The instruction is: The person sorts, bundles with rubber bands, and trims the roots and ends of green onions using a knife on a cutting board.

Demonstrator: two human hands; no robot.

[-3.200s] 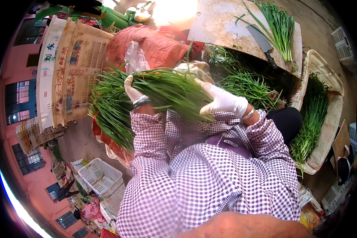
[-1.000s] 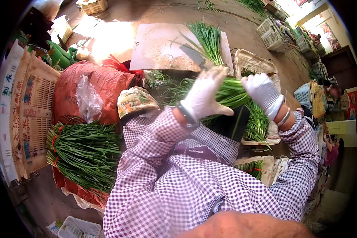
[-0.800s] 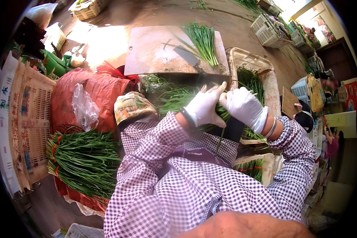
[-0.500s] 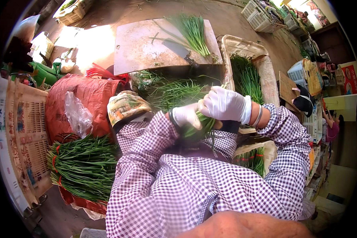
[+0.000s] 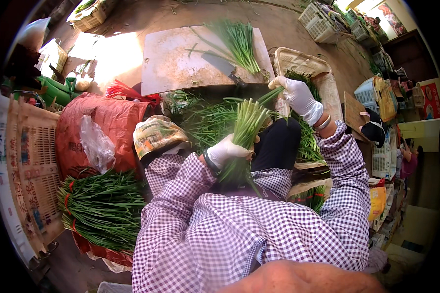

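My left hand point(image 5: 228, 149), in a white glove, grips a bunch of green chives point(image 5: 248, 123) upright in front of my checked shirt, cut ends pointing up. My right hand point(image 5: 298, 96), also gloved, is stretched out to the right of the bunch. It pinches a few chive stalks point(image 5: 270, 95) that lead back to the bunch. It hovers over the near edge of a cream plastic tray point(image 5: 298, 57) that holds more chives. Loose chives point(image 5: 206, 122) lie piled just beyond the bunch.
A pale cutting board point(image 5: 176, 58) ahead carries a knife point(image 5: 221, 63) and a small heap of chives point(image 5: 239, 39). At left lie a red sack point(image 5: 107, 117), tied chive bundles point(image 5: 102, 205) and woven baskets point(image 5: 32, 161). Crates stand at far right.
My right hand has left the bunch and reached out right toward the tray, drawing a few stalks along. My left hand now holds the bunch alone, more upright.
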